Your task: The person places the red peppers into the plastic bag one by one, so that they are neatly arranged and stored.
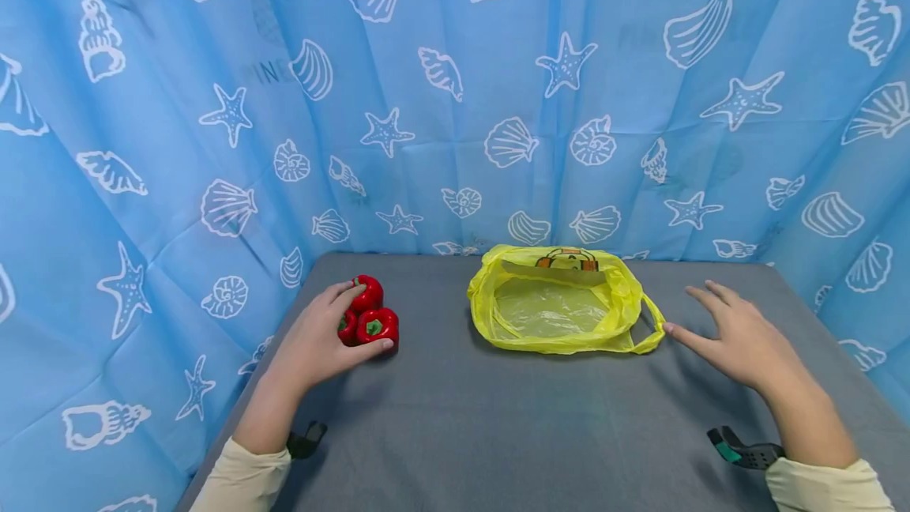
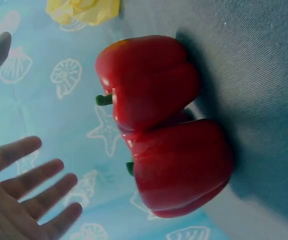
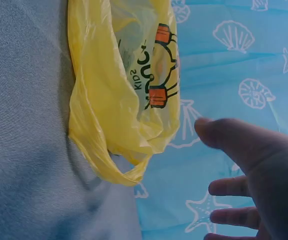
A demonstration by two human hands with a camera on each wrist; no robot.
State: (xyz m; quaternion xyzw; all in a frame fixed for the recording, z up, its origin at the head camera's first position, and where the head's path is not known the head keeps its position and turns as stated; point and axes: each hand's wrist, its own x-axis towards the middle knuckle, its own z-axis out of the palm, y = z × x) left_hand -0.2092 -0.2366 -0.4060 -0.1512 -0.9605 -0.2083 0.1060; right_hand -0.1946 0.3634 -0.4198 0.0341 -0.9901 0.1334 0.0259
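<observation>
Three red bell peppers (image 1: pixel 378 325) with green stems stand close together at the left of the table. Over them, fingers spread, hovers my left hand (image 1: pixel 318 336), which hides part of the group in the head view. In the left wrist view a gap shows between that hand and the nearest bell pepper (image 2: pixel 184 167). A yellow plastic bag (image 1: pixel 479 306) lies at the middle back with its mouth wide and a handle loop at its right. My right hand (image 1: pixel 746 338) is held beside that loop, fingers apart and holding nothing.
A grey cloth-covered table (image 1: pixel 455 433) carries the bag and peppers. Behind it and along both sides hangs a blue curtain (image 1: pixel 441 164) printed with white shells and starfish. Dark straps with devices (image 1: pixel 746 449) sit at both wrists.
</observation>
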